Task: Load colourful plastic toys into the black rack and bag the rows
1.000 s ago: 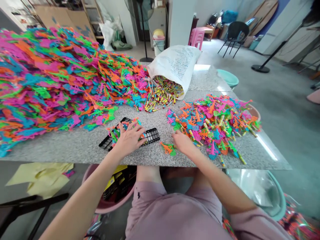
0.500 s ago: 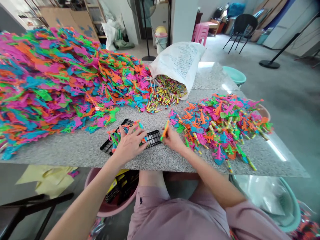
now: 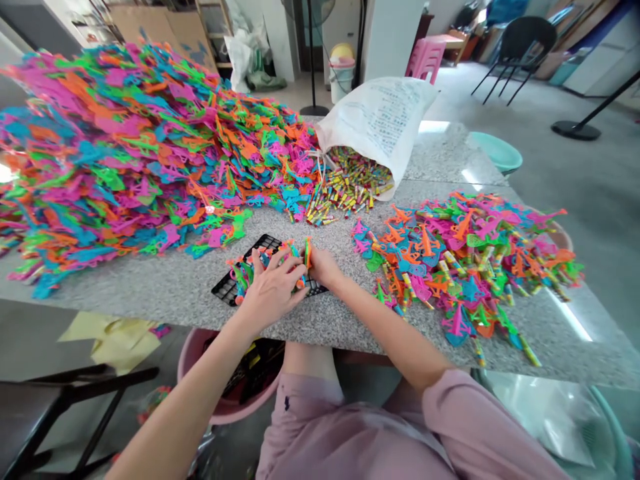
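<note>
Head view: orange-green plastic toy (image 3: 307, 254), upright, in right hand (image 3: 325, 268).

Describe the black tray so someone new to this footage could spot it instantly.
On the speckled table, go to the near right end of the big colourful heap. Just in front, under the person's left hand, lies the tray, partly covered by bright plastic pieces. Its black openwork grid sets it apart from them.

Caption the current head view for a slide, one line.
Left hand spread over colourful plastic pieces on a black tray; right hand holds an orange-and-green piece close by.
</note>
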A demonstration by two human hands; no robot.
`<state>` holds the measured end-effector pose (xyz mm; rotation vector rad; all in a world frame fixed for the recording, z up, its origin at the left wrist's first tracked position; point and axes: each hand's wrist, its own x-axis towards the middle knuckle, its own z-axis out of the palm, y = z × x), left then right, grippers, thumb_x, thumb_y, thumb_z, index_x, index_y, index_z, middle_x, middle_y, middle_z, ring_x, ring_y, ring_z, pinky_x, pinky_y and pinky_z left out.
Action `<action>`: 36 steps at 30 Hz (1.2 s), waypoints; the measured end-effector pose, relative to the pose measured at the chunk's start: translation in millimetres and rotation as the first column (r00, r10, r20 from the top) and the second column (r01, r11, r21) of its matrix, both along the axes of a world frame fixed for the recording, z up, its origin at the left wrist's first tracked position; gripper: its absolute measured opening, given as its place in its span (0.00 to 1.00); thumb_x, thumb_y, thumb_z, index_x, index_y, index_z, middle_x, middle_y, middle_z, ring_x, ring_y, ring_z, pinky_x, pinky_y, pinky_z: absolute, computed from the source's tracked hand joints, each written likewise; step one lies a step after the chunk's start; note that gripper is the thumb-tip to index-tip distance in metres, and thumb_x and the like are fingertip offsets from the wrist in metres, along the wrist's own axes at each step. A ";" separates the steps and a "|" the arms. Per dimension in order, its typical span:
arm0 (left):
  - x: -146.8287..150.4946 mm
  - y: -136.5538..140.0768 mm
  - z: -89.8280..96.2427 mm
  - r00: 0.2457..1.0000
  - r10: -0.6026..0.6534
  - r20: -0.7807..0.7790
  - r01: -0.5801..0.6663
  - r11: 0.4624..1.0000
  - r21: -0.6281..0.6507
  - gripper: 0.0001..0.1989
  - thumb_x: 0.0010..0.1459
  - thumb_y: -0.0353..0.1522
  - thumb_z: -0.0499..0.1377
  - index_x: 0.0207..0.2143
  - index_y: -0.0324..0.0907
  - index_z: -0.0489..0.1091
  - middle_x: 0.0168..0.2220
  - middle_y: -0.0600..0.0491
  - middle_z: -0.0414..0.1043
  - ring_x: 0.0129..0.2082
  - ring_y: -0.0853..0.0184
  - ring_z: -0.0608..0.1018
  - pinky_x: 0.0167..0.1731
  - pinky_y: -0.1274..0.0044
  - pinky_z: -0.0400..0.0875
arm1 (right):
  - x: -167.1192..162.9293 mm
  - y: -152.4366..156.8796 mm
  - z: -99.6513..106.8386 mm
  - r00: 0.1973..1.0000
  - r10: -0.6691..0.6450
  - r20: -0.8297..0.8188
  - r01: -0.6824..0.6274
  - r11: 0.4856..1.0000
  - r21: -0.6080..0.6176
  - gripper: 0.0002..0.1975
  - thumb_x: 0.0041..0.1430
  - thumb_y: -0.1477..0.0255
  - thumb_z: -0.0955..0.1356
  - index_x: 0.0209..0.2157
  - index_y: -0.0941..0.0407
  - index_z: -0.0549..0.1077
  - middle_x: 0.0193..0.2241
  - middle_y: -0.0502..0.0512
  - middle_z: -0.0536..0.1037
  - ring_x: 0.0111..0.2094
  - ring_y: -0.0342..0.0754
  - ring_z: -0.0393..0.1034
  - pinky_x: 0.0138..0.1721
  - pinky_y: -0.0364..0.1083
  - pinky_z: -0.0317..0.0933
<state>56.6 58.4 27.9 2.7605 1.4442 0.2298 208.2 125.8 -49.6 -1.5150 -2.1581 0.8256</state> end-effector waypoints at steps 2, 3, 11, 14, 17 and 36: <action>0.1 -0.4 0.3 1.000 -0.006 0.007 0.006 1.000 0.000 0.10 0.61 0.37 0.58 0.44 0.48 0.72 0.51 0.48 0.74 0.62 0.46 0.63 0.60 0.36 0.33 | 1.3 2.9 -1.5 0.999 0.049 0.020 -0.049 0.999 0.011 0.22 0.58 0.76 0.67 0.55 0.58 0.66 0.37 0.58 0.80 0.38 0.52 0.74 0.41 0.44 0.64; 0.2 -0.6 0.5 1.000 -0.008 0.010 0.008 1.000 0.000 0.10 0.61 0.37 0.58 0.44 0.48 0.72 0.50 0.48 0.74 0.62 0.46 0.63 0.60 0.37 0.33 | 2.0 4.3 -2.5 0.997 0.074 0.040 -0.074 0.997 0.020 0.23 0.59 0.76 0.67 0.56 0.58 0.65 0.37 0.58 0.80 0.38 0.52 0.74 0.41 0.44 0.64; -0.8 -0.7 -2.0 1.000 -0.010 0.010 0.010 1.000 0.029 0.11 0.62 0.37 0.57 0.46 0.48 0.71 0.52 0.47 0.72 0.62 0.48 0.64 0.61 0.38 0.32 | 0.1 6.5 3.0 0.984 0.091 0.150 -0.099 0.994 0.041 0.22 0.62 0.74 0.64 0.58 0.58 0.64 0.35 0.58 0.80 0.36 0.53 0.74 0.37 0.45 0.63; -1.1 -0.5 -1.6 1.000 -0.014 0.009 0.014 0.999 0.047 0.16 0.62 0.38 0.57 0.52 0.49 0.70 0.55 0.45 0.70 0.62 0.47 0.64 0.61 0.38 0.35 | -2.4 9.4 8.2 0.982 0.108 0.152 -0.115 0.993 0.035 0.17 0.65 0.71 0.63 0.55 0.56 0.68 0.36 0.57 0.80 0.37 0.51 0.75 0.37 0.43 0.62; -0.6 -0.3 1.2 1.000 -0.018 -0.016 0.019 0.998 0.059 0.20 0.63 0.39 0.56 0.57 0.51 0.68 0.56 0.44 0.69 0.60 0.47 0.65 0.61 0.39 0.38 | -1.8 10.1 10.6 0.983 0.107 0.150 -0.114 0.993 0.033 0.15 0.67 0.69 0.62 0.52 0.55 0.70 0.36 0.58 0.80 0.37 0.52 0.74 0.37 0.43 0.62; 3.7 4.5 -0.6 0.996 0.002 -0.092 0.009 0.992 0.126 0.17 0.61 0.42 0.56 0.47 0.45 0.74 0.46 0.44 0.71 0.52 0.49 0.70 0.59 0.43 0.49 | 78.2 -94.4 14.7 0.951 -0.195 0.242 0.127 0.955 0.269 0.16 0.63 0.79 0.64 0.52 0.57 0.69 0.53 0.63 0.72 0.55 0.51 0.67 0.52 0.46 0.63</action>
